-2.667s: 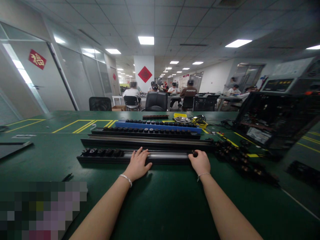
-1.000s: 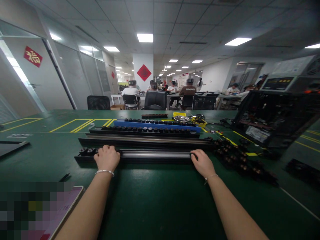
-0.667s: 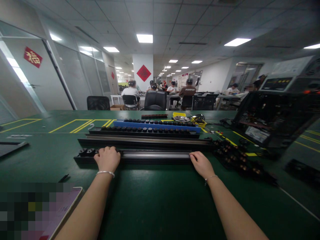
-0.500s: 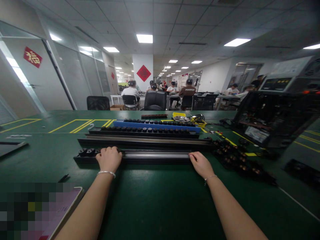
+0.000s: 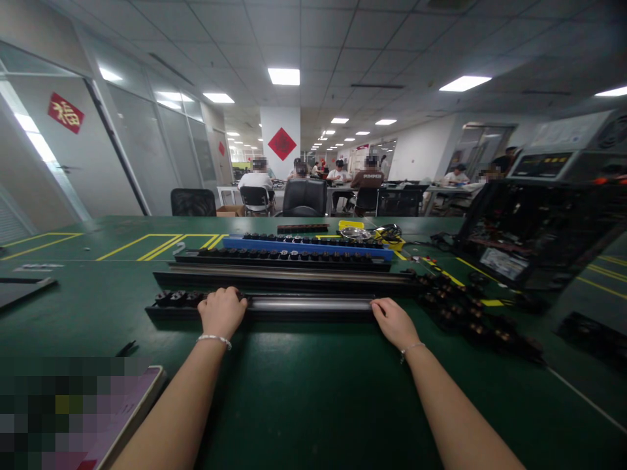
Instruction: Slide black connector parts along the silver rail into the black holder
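Green bench, 福 sign, left hand, right hand on rail

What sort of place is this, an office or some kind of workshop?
Most likely an electronics assembly workshop: a green workbench marked with yellow tape, long black socket strips laid in rows, an opened machine chassis, and other workers seated behind.

Count – 3 long blk rails, 1 blue rail, 2 hands, 1 metal dish.
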`<action>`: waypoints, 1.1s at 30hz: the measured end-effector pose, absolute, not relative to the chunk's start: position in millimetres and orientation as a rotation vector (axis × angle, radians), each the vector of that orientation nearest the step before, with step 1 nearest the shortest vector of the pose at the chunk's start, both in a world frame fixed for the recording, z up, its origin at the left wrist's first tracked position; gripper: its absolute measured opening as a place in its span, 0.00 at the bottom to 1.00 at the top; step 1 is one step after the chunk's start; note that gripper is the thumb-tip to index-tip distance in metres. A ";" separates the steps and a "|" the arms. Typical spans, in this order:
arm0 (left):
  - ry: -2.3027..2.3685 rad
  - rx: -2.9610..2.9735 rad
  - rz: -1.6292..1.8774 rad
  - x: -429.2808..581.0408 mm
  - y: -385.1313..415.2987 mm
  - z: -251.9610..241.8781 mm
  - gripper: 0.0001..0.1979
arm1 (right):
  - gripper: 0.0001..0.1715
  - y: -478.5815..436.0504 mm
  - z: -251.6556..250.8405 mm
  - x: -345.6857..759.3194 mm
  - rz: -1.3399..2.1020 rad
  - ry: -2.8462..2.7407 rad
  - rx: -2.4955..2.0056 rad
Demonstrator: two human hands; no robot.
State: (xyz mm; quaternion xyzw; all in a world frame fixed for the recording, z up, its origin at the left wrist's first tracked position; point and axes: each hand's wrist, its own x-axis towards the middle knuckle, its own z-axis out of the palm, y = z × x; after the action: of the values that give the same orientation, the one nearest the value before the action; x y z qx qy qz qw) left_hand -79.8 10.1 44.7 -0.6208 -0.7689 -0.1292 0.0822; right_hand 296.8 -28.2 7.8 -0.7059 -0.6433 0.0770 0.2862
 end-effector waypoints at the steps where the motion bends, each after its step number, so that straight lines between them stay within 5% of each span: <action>1: -2.298 -1.861 -0.381 -79.3 10.1 45.0 0.20 | 0.20 -28.1 7.5 296.9 0.201 -1.720 -1.886; 33: -2.182 -2.033 -0.551 -61.2 13.6 32.1 0.18 | 0.20 -24.4 1.0 301.3 0.174 -1.749 -1.848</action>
State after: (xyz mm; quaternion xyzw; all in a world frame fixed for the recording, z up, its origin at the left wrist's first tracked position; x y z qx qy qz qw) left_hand -61.2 13.6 32.1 -0.6692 -0.7185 -0.1815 0.0542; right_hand 301.3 -24.4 1.0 -0.6931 -0.6560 0.0652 0.2915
